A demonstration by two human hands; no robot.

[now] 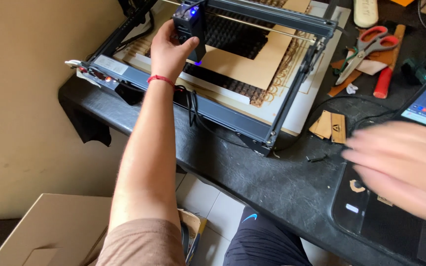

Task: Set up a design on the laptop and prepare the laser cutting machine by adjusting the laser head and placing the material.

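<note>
Gripping the dark laser head [189, 24] of a desktop engraver, the left hand [171, 47] wraps it from the near-left side: thumb across the front face, the other fingers [176, 37] curled round the far side, so the fingers are closed on the module itself. The head rides on the gantry rail [272, 17], whose long axis runs from upper left to upper right across the engraver frame [232, 118], and a blue glow shows at the module's lower tip, just above the tan wooden sheet [242, 61] lying on the dark honeycomb bed [232, 37]. The head sits at the left end of its rail, directly within the left hand's grasp and well apart from the right hand. The left arm is stretched almost straight forward from the shoulder, wrist slightly cocked inward, with a red string bracelet [161, 79] at the wrist.

The right hand [400, 165] is blurred, held flat and palm-down over the laptop [371, 216] at the lower right edge of the black desk [272, 182]; its fingers look loosely extended and hold nothing, though the blur leaves their exact spread unclear. Beyond it lie small cut wooden pieces [329, 125], red-handled scissors [371, 47] and a red-handled tool [383, 81]. A cardboard box [50, 231] stands on the floor below left.
</note>
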